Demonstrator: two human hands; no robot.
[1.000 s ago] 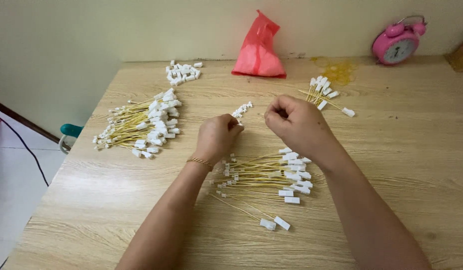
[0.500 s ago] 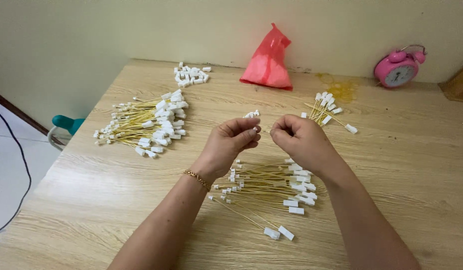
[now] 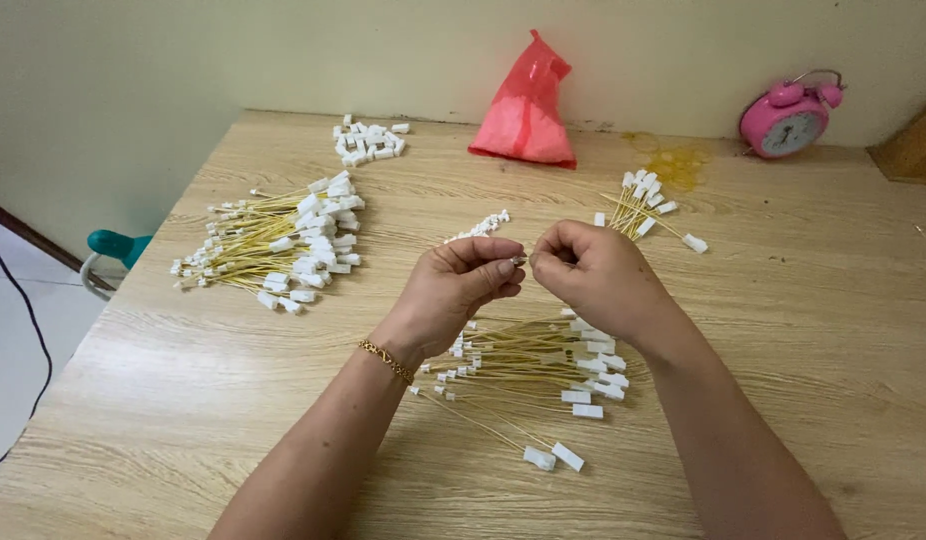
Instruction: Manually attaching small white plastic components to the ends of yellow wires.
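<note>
Head view: left hand (image 3: 453, 290) and right hand (image 3: 593, 270) pinching one small connector piece (image 3: 519, 260) above yellow wire bundle (image 3: 523, 360); joining step, needing careful alignment.

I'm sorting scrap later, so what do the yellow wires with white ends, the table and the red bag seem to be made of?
Yellow wires: thin leads in glossy yellow insulation, probably plastic over metal. White ends: matte moulded plastic, by their blocky shape. Table: pale wood grain, likely laminate, smooth sheen. Red bag: thin crinkled plastic film, slightly translucent.
</note>
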